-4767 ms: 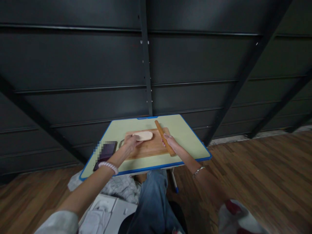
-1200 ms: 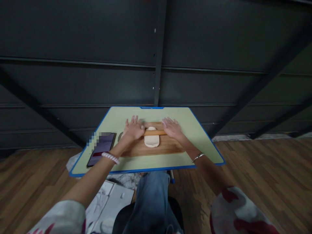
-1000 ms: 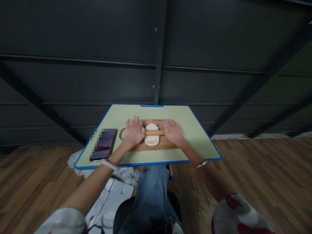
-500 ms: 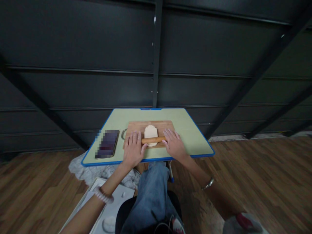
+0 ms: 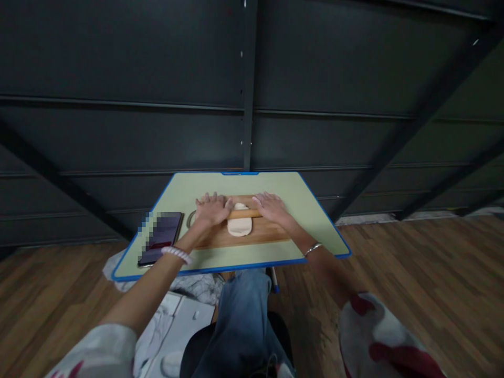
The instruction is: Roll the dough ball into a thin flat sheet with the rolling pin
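Observation:
A light wooden rolling pin (image 5: 244, 213) lies crosswise over the far part of a flat, pale piece of dough (image 5: 239, 227). My left hand (image 5: 212, 209) rests on the pin's left end, palm down, its fingers stretched forward and apart. On the right end lies my right hand (image 5: 272, 208), also flat with fingers extended. Both palms hide the pin's ends. Beneath the dough is a wooden cutting board (image 5: 268, 232), with a curved metal handle (image 5: 191, 219) at its left, partly covered by my left hand.
The board lies on a small pale-green table (image 5: 315, 231) with a blue edge. A phone (image 5: 161, 239), partly pixelated, is at its left. A dark panelled wall (image 5: 189, 136) stands behind. Below left are crumpled cloth or plastic (image 5: 200, 287) and a white box (image 5: 189, 320).
Both hands have pushed the rolling pin forward, from the dough's near part to its far part. The near end of the dough is now uncovered. The camera view has shifted slightly.

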A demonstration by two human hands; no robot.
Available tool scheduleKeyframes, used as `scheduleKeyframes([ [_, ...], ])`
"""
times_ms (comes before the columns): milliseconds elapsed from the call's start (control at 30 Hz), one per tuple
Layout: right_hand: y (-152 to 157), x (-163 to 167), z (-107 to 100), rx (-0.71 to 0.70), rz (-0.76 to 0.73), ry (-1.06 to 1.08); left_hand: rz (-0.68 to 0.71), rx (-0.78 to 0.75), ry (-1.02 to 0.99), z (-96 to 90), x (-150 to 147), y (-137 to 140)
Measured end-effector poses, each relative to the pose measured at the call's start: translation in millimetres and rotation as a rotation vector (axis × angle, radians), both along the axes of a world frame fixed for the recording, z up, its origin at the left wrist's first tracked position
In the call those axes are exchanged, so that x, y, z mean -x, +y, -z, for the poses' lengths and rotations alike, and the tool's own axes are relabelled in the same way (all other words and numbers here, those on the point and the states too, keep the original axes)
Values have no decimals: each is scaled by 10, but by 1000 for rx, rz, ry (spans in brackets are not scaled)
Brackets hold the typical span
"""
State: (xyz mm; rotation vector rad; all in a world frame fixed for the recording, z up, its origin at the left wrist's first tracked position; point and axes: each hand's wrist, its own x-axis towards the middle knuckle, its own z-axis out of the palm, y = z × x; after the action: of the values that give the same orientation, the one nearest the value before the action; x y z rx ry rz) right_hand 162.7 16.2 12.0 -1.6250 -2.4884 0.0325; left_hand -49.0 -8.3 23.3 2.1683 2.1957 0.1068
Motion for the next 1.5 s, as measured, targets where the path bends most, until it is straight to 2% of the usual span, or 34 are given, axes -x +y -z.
scheduleKeyframes([
  [167, 286, 37, -23, 146, 31, 51, -14, 18, -47, -12, 39, 312],
  [267, 447, 47, 19, 176, 45, 51, -35, 16, -90, -20, 61, 459],
  [500, 742, 87, 134, 66, 46, 69, -116, -9, -195, -35, 95, 718],
  [767, 793, 102, 56, -85, 110, 124, -154, -68, -82, -51, 72, 880],
  [1033, 914, 136, 43, -3, 187, 67, -194, -196, 7, -43, 24, 903],
  [1133, 921, 132, 88, 51, 190, 53, -154, -131, 11, -6, 58, 882],
  [1267, 861, 109, 137, 120, 84, 5, -110, -3, 19, 64, 94, 813],
  [1333, 796, 98, 136, 131, 64, -4, -112, 1, 21, 89, 93, 760],
  [1500, 522, 76, 71, 91, 128, 47, -83, 0, 27, 111, 82, 596],
])
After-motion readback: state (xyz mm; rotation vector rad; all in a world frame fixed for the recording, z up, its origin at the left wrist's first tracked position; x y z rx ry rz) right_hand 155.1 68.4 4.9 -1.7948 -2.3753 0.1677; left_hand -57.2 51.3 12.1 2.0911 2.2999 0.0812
